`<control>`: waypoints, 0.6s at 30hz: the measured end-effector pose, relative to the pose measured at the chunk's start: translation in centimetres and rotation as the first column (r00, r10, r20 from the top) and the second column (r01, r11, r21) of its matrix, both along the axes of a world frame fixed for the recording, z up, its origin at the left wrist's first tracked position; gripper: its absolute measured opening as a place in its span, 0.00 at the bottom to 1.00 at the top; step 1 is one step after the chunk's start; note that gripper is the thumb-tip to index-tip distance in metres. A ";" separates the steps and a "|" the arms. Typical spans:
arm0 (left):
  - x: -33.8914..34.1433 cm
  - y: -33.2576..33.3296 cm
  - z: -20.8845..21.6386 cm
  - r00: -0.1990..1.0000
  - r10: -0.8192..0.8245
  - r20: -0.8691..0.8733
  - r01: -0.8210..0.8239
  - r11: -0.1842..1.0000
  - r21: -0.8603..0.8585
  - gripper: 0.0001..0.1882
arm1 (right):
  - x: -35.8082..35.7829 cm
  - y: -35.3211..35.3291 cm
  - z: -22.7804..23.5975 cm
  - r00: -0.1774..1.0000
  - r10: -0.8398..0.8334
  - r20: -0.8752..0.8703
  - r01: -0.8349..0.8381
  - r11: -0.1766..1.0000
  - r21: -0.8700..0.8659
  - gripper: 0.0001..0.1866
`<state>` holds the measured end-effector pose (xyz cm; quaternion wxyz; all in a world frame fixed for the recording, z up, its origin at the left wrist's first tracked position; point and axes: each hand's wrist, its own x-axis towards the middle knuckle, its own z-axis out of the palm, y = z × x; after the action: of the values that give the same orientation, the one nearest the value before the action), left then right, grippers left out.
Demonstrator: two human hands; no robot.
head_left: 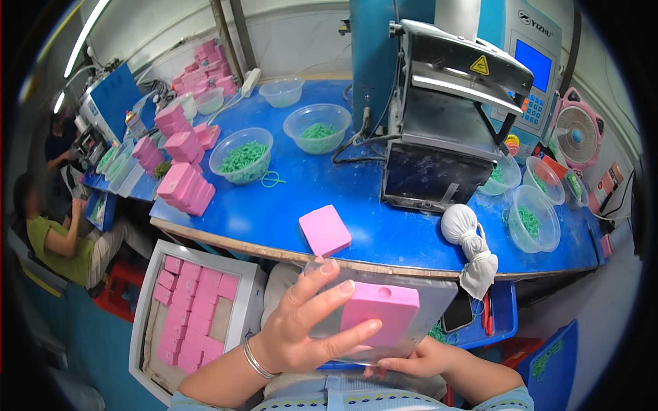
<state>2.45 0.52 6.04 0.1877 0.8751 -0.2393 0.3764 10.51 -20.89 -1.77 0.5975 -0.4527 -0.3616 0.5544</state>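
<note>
My left hand (pixel 312 322) has its fingers spread, with a bracelet at the wrist. Its fingertips lie over the near face of a pink box (pixel 380 305), which has a small round notch on top. That box lies in or against a see-through plastic bag (pixel 435 301) above my lap. My right hand (pixel 418 357) pinches the bag's lower edge, thumb in front; its other fingers are partly hidden. Another pink box (pixel 325 231) lies on the blue table (pixel 295 198) just beyond my left fingers.
A press machine (pixel 439 137) stands at the back. Bowls of green cords (pixel 243 156) and stacked pink boxes (pixel 185 188) are at left. A white cloth bundle (pixel 469 240) hangs over the front edge. A white crate (pixel 250 294) holds pink boxes. A seated co-worker (pixel 62 240) is at far left.
</note>
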 end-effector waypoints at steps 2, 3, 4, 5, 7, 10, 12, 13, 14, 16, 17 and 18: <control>-0.2 0.1 -0.2 0.999 -0.020 0.029 0.020 1.000 0.010 0.17 | -0.1 0.1 0.2 1.000 0.001 0.025 0.000 1.000 -0.014 0.13; -0.2 0.1 -0.4 0.997 -0.034 0.072 0.034 0.999 0.008 0.17 | -0.3 0.1 0.3 0.998 -0.011 0.054 0.012 1.000 -0.022 0.12; -0.3 0.0 -0.5 0.992 -0.049 0.116 0.048 0.999 0.008 0.17 | -0.3 0.0 0.2 0.998 -0.011 0.055 0.013 1.000 -0.027 0.12; -0.2 0.1 -0.6 0.989 -0.060 0.134 0.060 0.998 0.003 0.19 | -0.4 -0.1 0.1 0.997 -0.009 0.081 0.011 1.000 -0.016 0.14; -0.4 -0.2 -0.1 0.999 0.021 -0.028 -0.024 0.997 -0.075 0.20 | -0.4 -0.1 0.4 0.994 -0.005 0.108 0.006 1.000 -0.007 0.17; 0.1 0.4 0.1 0.956 0.143 -0.258 -0.163 0.985 -0.060 0.25 | -0.2 -0.5 2.7 0.984 -0.010 -0.179 -0.013 0.991 -0.130 0.25; 1.0 1.9 -1.8 0.965 0.131 -0.229 -0.211 0.906 -0.367 0.27 | 0.5 -1.8 3.4 0.800 0.057 -0.597 -0.067 0.998 0.006 0.32; 1.2 2.7 -2.3 0.960 0.177 -0.217 -0.245 0.906 -0.346 0.26 | 0.7 -2.2 5.1 0.758 0.038 -0.651 -0.028 0.999 0.026 0.34; 1.6 3.5 -2.5 0.954 0.221 -0.203 -0.279 0.904 -0.325 0.25 | 1.2 -2.9 6.1 0.696 -0.003 -0.718 0.055 0.997 0.049 0.33; 2.8 4.5 -2.5 0.928 0.287 -0.236 -0.337 0.918 -0.210 0.23 | 1.6 -3.0 9.6 0.628 0.036 -0.777 0.197 0.959 0.203 0.35; 3.3 4.7 -2.6 0.885 0.350 -0.306 -0.399 0.910 -0.115 0.25 | 2.2 -3.1 11.3 0.699 -0.016 -0.715 0.217 0.958 0.190 0.35; 3.9 4.9 -2.9 0.836 0.413 -0.362 -0.448 0.894 -0.016 0.27 | 2.9 -3.1 12.8 0.764 -0.070 -0.641 0.238 0.954 0.181 0.36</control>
<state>6.31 5.45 3.18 0.1812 0.9485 0.0202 0.2589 13.44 -23.95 11.03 0.7797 -0.1909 -0.1702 0.5715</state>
